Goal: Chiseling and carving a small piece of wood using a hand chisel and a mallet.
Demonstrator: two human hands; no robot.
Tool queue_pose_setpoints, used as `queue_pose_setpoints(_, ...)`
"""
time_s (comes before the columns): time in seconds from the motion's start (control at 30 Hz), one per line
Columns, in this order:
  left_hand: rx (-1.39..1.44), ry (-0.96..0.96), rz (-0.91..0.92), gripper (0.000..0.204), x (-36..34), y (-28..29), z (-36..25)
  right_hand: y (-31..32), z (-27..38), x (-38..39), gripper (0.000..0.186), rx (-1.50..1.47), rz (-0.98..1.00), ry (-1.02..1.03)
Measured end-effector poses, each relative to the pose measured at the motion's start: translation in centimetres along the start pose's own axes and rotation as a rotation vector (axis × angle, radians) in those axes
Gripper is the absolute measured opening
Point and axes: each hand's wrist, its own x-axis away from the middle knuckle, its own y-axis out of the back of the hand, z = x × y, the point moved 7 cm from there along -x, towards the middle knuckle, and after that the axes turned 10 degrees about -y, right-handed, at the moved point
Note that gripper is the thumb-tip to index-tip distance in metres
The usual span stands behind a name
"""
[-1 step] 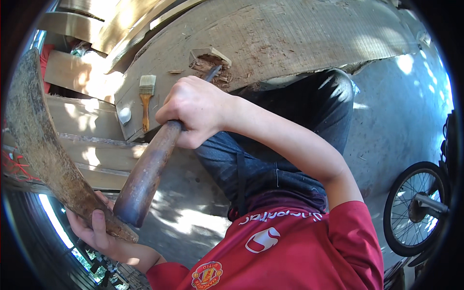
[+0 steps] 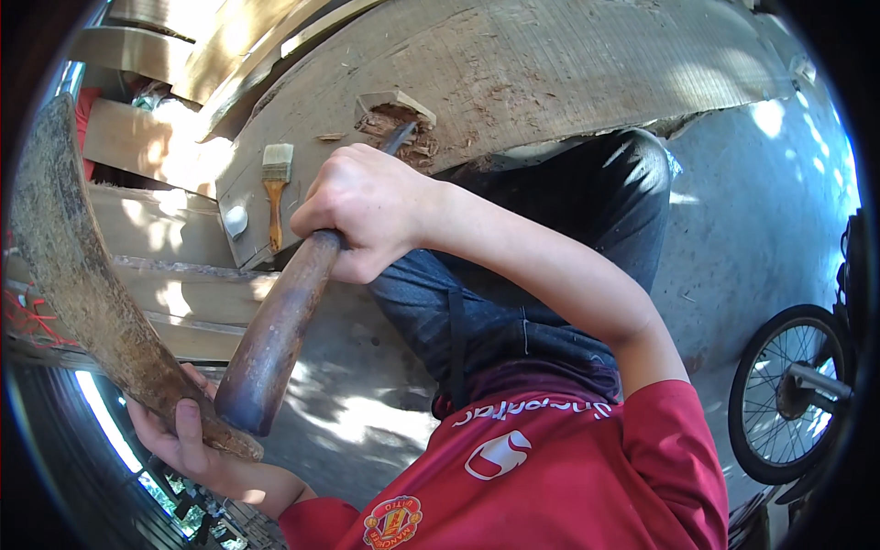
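Note:
My left hand (image 2: pixel 183 440) grips the lower end of a long, curved, weathered piece of wood (image 2: pixel 92 257) rising along the left side, against the butt of a thick wooden tool handle. My right hand (image 2: pixel 357 206) is closed around that tool (image 2: pixel 280 330), whose metal shaft (image 2: pixel 401 137) reaches into a chipped, shaving-filled spot (image 2: pixel 385 119) on a broad wooden plank (image 2: pixel 587 64). A paintbrush (image 2: pixel 275 197) with a wooden handle lies on the plank left of my right hand, beside a small white round object (image 2: pixel 236 220).
Loose boards (image 2: pixel 147 137) lie at the upper left, with red cord (image 2: pixel 37 325) at the left edge. My jean-clad legs (image 2: pixel 596 192) are bent beside the plank. A bicycle wheel (image 2: pixel 788 394) stands at the right on the concrete floor (image 2: pixel 724 229).
My right hand and the tool have shifted very slightly to the left. Otherwise the scene looks the same.

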Motion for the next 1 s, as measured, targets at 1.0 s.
queue_pose_setpoints(1.0,0.051,0.26,-0.238,0.081,2.3,-5.6,1.6,6.9,-2.3,0.3,0.022,0.009,-0.181,-0.515)
